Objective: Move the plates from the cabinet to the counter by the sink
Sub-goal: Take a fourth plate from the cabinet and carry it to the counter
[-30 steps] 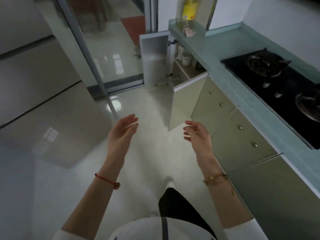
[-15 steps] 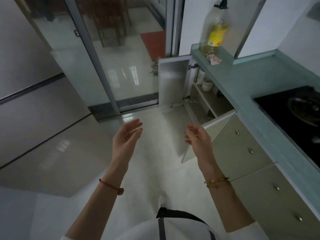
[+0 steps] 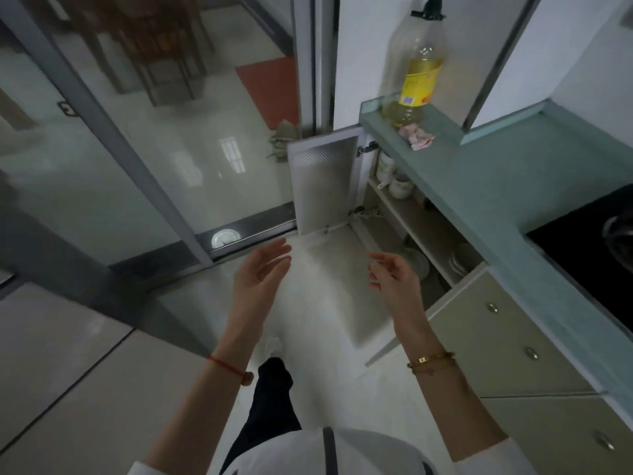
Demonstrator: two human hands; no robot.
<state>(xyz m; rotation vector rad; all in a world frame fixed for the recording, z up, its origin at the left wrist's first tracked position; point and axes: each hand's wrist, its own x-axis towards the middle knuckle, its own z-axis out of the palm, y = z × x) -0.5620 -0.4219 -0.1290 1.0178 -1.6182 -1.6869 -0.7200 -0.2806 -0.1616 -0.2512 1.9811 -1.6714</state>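
Two hands are hanging above the floor: the left hand at 9 o'clock of the right hand, both with relaxed fingers, holding nothing. The plates are sitting on the bottom shelf of the cabinet at 3 o'clock, seemingly in two stacks, though blur is hiding the count. Its two doors are standing open. One bottle is standing on the counter at 1 o'clock. Three knobs are showing at 4 o'clock. The glossy tiles are reflecting light beside a glass door.
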